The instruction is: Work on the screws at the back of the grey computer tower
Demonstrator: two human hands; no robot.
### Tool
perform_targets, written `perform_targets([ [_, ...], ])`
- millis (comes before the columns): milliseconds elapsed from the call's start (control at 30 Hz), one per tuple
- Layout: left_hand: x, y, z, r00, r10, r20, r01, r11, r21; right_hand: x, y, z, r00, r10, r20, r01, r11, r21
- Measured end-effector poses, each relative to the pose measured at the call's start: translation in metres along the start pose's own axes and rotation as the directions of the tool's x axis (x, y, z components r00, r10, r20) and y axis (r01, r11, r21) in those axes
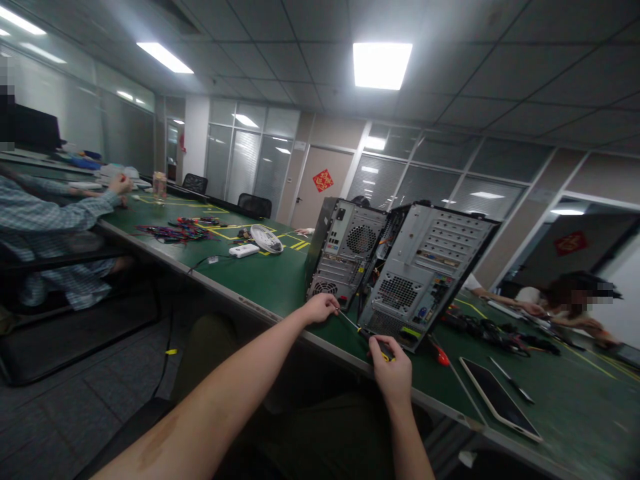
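My right hand [393,370] is wrapped round the black and yellow handle of a screwdriver [352,323], whose thin metal shaft points up and left. At the shaft's tip, the fingers of my left hand [320,308] are pinched together; whatever they may hold is too small to make out. Just behind both hands, two computer towers stand upright with their rear panels facing me. The smaller tower [345,250] is on the left, behind my left hand, and the larger silver tower [415,273] is on the right with its near corner behind my right hand.
A phone [500,398], a slim pointed tool [511,380] and a red-handled tool [441,355] lie right on the green table [280,280]. Black cables [495,333] lie behind them. Leftward are coloured wires [185,230] and a white power strip [244,251]. People sit at both sides.
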State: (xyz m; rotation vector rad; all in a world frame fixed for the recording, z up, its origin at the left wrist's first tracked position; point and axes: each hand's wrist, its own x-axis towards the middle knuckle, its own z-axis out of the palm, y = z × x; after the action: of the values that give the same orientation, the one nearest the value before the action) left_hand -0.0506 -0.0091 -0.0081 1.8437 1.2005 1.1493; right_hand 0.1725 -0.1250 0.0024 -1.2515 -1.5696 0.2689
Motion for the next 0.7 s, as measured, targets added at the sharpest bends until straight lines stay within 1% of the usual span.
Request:
perform_targets([
  [167,0.0017,-0.002,0.0006,0.999,-0.036,0.015,0.036,0.999,-0.023,0.0002,0.0023,0.0014,1.0,-0.008,0.006,0.008,1.0,0.013],
  [333,0.0046,-0.0048,0.0026,0.999,-0.046,0.004,0.046,0.998,-0.041,0.0007,0.0086,0.0032,0.999,-0.043,0.014,0.043,0.998,0.039],
  [467,0.0055,-0.0067,0.0027,0.999,-0.053,0.007,0.053,0.997,-0.053,0.0003,0.0089,0.0032,0.998,-0.062,0.018,0.061,0.996,0.06],
  [700,0.0031,-0.002,0.0007,0.997,-0.082,0.011,0.082,0.995,-0.062,-0.0006,0.0054,0.0025,0.997,-0.078,0.021,0.076,0.995,0.069],
])
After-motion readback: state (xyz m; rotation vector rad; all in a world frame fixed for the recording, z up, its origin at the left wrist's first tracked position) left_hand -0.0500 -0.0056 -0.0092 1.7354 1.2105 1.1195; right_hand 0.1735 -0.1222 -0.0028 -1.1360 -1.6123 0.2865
